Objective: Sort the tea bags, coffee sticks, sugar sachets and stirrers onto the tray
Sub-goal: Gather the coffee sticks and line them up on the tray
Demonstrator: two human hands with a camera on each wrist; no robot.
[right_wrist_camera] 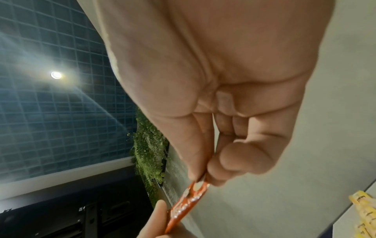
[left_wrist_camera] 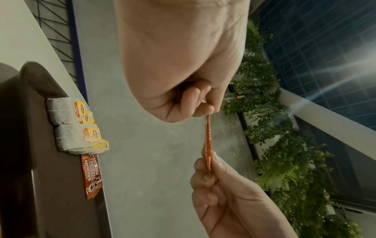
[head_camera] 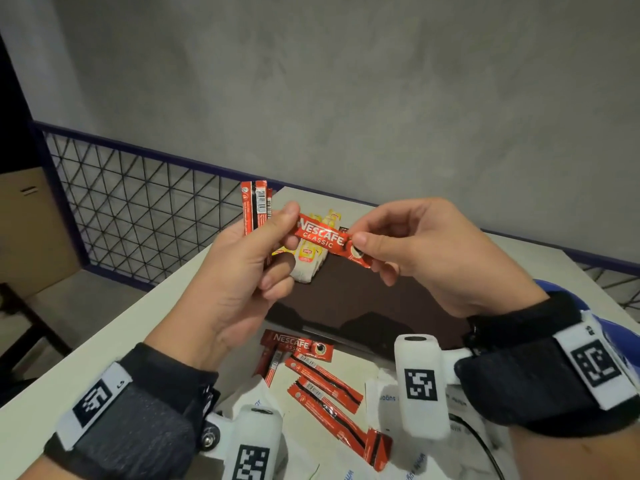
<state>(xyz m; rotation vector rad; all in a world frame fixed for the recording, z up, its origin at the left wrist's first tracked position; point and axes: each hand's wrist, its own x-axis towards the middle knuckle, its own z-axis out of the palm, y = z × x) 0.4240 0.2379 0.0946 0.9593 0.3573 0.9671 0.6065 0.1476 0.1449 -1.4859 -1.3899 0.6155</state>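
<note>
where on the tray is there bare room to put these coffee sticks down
The brown tray is bare across its middle and near part, between the tea bags at its far edge and the near rim. The far edge is crowded. Loose coffee sticks and white sachets crowd the table before it.

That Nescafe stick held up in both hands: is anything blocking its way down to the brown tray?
Nothing visible does. The coffee stick hangs over the tray, whose near part is bare; tea bags sit only at its far end.
</note>
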